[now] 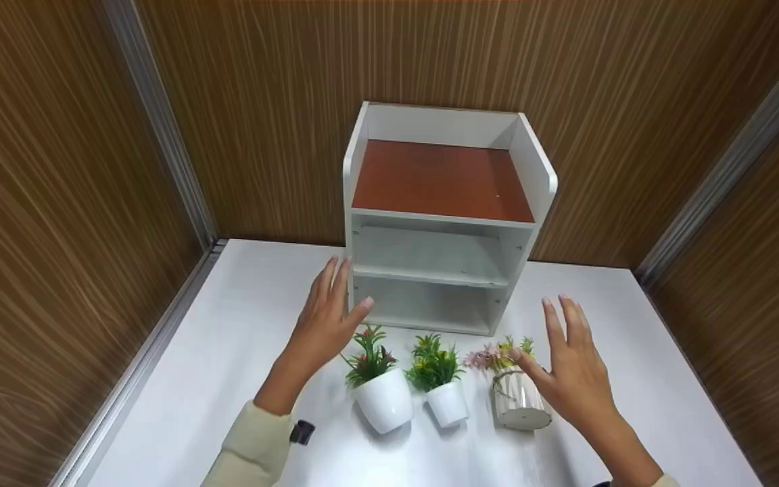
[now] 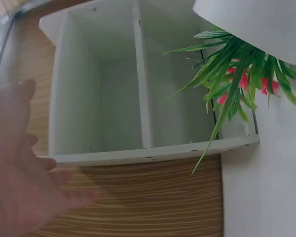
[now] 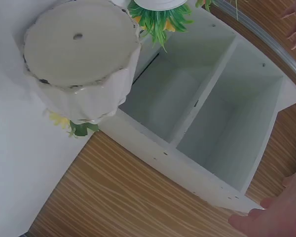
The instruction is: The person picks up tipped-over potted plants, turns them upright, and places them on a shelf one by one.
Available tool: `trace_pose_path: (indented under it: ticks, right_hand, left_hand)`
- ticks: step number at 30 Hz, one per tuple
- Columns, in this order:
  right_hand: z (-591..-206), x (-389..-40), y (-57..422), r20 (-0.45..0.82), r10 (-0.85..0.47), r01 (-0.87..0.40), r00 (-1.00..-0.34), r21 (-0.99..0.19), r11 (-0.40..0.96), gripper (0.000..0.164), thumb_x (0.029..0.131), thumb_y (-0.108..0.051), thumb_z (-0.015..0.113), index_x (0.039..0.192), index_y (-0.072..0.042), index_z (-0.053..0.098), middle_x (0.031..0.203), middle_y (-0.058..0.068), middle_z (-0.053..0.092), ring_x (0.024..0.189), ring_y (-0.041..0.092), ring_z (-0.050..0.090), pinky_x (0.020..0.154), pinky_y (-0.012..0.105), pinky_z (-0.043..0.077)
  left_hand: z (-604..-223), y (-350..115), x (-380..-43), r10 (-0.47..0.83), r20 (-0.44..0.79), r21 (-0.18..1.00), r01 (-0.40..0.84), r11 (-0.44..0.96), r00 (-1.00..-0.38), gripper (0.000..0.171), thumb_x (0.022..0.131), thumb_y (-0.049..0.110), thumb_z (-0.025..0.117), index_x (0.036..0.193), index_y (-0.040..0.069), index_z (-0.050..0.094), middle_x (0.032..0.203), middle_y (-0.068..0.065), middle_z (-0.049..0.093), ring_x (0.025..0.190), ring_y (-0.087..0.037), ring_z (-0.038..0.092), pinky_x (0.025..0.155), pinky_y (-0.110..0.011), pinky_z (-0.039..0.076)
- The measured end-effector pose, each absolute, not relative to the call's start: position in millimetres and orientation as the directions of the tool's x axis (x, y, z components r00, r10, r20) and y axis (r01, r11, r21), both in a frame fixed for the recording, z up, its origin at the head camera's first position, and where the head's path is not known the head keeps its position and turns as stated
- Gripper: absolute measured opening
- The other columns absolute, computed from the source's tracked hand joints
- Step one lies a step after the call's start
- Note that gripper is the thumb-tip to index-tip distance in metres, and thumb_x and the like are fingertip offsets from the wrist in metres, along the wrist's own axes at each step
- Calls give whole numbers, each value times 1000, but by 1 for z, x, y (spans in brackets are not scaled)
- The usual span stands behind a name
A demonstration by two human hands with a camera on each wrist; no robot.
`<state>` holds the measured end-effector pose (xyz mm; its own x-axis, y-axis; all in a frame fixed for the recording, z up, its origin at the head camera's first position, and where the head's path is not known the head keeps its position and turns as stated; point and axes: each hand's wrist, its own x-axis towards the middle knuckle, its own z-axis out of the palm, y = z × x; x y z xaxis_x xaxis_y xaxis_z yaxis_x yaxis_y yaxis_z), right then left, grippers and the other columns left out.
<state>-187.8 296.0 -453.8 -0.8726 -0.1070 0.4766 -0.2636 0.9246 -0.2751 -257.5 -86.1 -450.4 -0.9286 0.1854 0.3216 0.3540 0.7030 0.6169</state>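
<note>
My left hand (image 1: 322, 328) is raised with fingers extended, just left of the white shelf unit (image 1: 430, 276), holding nothing. Nearest to it, a white pot (image 1: 385, 400) with green leaves and red flowers lies on its side. A smaller white pot (image 1: 448, 404) with yellow-flowered greenery lies in the middle. On the right is a ribbed cream pot (image 1: 518, 399) with pink and yellow flowers, its base (image 3: 79, 44) facing the right wrist camera. My right hand (image 1: 575, 375) hovers beside that pot, fingers spread and apart; whether the thumb touches the flowers cannot be told.
The unit has two open compartments and a reddish-brown top panel (image 1: 440, 177) between raised white sides. It stands at the back of a white table (image 1: 247, 325). Wood-grain walls (image 1: 261, 122) enclose the back and both sides, with metal strips (image 1: 166, 122) along the corners.
</note>
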Motion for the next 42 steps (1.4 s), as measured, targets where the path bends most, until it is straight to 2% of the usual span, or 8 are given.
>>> trace_pose_path:
  ticks: [3, 9, 15, 23, 26, 30, 36, 42]
  right_hand:
    - [-459, -184, 300, 465, -77, -240, -882, -303, 922, 93, 91, -43, 73, 162, -16, 19, 166, 16, 16, 151, 39, 18, 92, 64, 44]
    - [-473, -177, 302, 413, -48, -196, -909, -325, 925, 91, 94, -50, 67, 162, -17, 17, 166, 16, 14, 149, 41, 22, 73, 56, 49]
    - [-494, -170, 299, 330, -12, -146, -944, -383, 912, 91, 95, -56, 62, 162, -17, 15, 166, 17, 12, 148, 44, 24, 71, 52, 49]
    - [-517, -164, 296, 226, 48, -61, -973, -452, 890, 92, 95, -64, 55, 163, -17, 12, 167, 18, 8, 147, 47, 23, 65, 44, 47]
    - [-523, -162, 296, 187, 67, -30, -980, -471, 881, 94, 96, -66, 52, 163, -16, 9, 167, 19, 5, 145, 50, 24, 67, 48, 49]
    - [-531, -160, 299, 135, 90, 10, -987, -502, 865, 97, 95, -69, 49, 163, -15, 5, 167, 20, 1, 146, 51, 23, 79, 60, 50]
    - [-539, -162, 303, 41, 133, 88, -990, -556, 826, 101, 94, -71, 49, 163, -16, -1, 167, 21, -3, 148, 51, 16, 92, 73, 41]
    - [-545, -163, 306, -38, 155, 147, -987, -596, 789, 105, 92, -74, 49, 163, -14, -2, 167, 23, -4, 148, 53, 12, 99, 77, 34]
  left_hand:
    - [-450, -83, -273, 158, 330, 731, 358, 581, -931, 81, 101, 60, 45, 163, 23, 10, 169, -4, 5, 156, -28, 9, 116, -65, 26]
    - [-446, -80, -294, 88, 382, 807, 378, 454, -920, 77, 102, 54, 49, 162, 24, 14, 167, -5, 12, 154, -29, 14, 118, -65, 23]
    - [-442, -80, -315, 1, 412, 841, 381, 385, -911, 72, 102, 52, 50, 161, 24, 19, 166, -3, 17, 153, -28, 21, 119, -61, 25]
    - [-436, -73, -339, -84, 479, 839, 428, 337, -874, 67, 104, 45, 51, 159, 16, 27, 164, -6, 26, 151, -21, 29, 119, -40, 34]
    - [-433, -71, -344, -114, 505, 833, 447, 326, -856, 64, 104, 43, 52, 158, 15, 30, 163, -6, 29, 150, -20, 31, 118, -38, 35]
    - [-429, -68, -349, -156, 522, 833, 462, 303, -839, 63, 104, 42, 53, 156, 13, 35, 161, -7, 34, 148, -20, 35, 115, -35, 39]
    - [-425, -64, -357, -202, 532, 836, 473, 277, -822, 59, 104, 40, 55, 153, 10, 41, 157, -10, 42, 145, -21, 41, 112, -34, 42]
    - [-424, -62, -363, -222, 541, 834, 484, 263, -811, 56, 105, 33, 54, 151, 2, 43, 152, -15, 47, 140, -23, 47, 110, -34, 45]
